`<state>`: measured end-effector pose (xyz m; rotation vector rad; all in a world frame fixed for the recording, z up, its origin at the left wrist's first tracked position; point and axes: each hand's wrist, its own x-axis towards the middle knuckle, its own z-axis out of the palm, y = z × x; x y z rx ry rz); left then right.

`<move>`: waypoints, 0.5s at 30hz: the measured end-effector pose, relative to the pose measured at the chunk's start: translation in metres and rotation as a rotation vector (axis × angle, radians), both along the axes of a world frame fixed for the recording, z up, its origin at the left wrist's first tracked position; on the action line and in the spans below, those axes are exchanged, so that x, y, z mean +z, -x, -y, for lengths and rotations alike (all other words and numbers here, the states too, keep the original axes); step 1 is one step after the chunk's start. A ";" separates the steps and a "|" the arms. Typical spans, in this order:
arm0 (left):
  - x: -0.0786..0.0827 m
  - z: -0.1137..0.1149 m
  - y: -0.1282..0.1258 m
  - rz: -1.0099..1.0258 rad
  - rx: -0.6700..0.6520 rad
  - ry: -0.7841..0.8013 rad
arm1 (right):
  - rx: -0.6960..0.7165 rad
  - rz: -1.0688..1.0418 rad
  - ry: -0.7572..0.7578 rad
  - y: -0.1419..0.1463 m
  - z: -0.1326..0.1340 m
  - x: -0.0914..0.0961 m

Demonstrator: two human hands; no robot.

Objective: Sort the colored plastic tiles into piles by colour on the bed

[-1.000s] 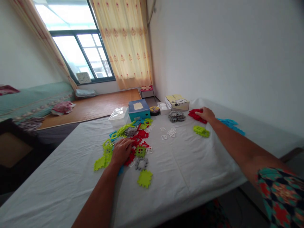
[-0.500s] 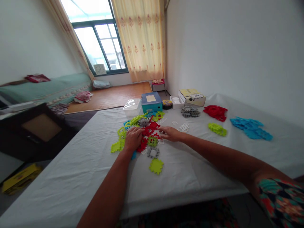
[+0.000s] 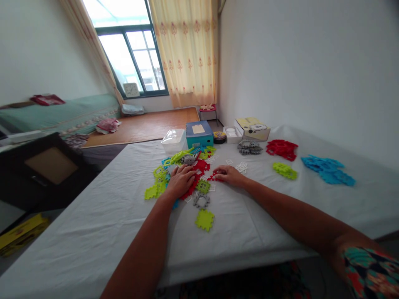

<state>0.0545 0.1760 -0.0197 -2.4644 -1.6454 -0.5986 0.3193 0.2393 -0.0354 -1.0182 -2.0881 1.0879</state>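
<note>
My left hand (image 3: pixel 181 181) lies over a mixed pile of plastic building pieces, its fingers stretched across red pieces (image 3: pixel 204 166). Between the fingertips of my right hand (image 3: pixel 230 176), just right of the pile, is a red interlocking piece (image 3: pixel 214 177), partly hidden by the fingers. Lime green pieces (image 3: pixel 151 192) spread along the pile's left side. Nearer to me lie a green grid square (image 3: pixel 203 186), a grey notched ring (image 3: pixel 201 200) and a lime notched square (image 3: pixel 205 220). Small white frames (image 3: pixel 212 188) are scattered beside the pile.
Sorted heaps of grey (image 3: pixel 249 146), red (image 3: pixel 282 148), lime (image 3: pixel 284 170) and blue pieces (image 3: pixel 327 169) sit at the right. Along the back stand a clear plastic tub (image 3: pixel 173 140), a blue box (image 3: pixel 200 133), a round tin (image 3: pixel 220 137) and a yellow box (image 3: pixel 252 128).
My right hand has moved slightly right, drawing the red piece away from the pile. The left hand has shifted a little and its fingers now reach further over the red pieces.
</note>
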 end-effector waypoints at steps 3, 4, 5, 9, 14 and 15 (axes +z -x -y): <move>0.005 0.002 0.000 -0.009 0.000 0.009 | -0.061 -0.105 0.003 -0.011 -0.004 0.006; 0.006 0.003 0.002 -0.012 0.001 0.010 | -0.093 -0.142 -0.011 -0.017 -0.008 0.011; 0.006 0.003 0.004 -0.016 0.004 0.013 | -0.134 -0.169 -0.038 -0.026 -0.013 0.017; 0.005 0.001 0.013 -0.044 0.007 0.030 | -0.390 -0.152 -0.149 -0.088 -0.042 0.037; 0.005 -0.003 0.018 -0.048 -0.003 0.030 | -0.885 -0.060 -0.157 -0.191 -0.080 0.043; 0.006 -0.004 0.018 -0.045 -0.002 0.029 | -0.937 -0.032 -0.191 -0.208 -0.085 0.044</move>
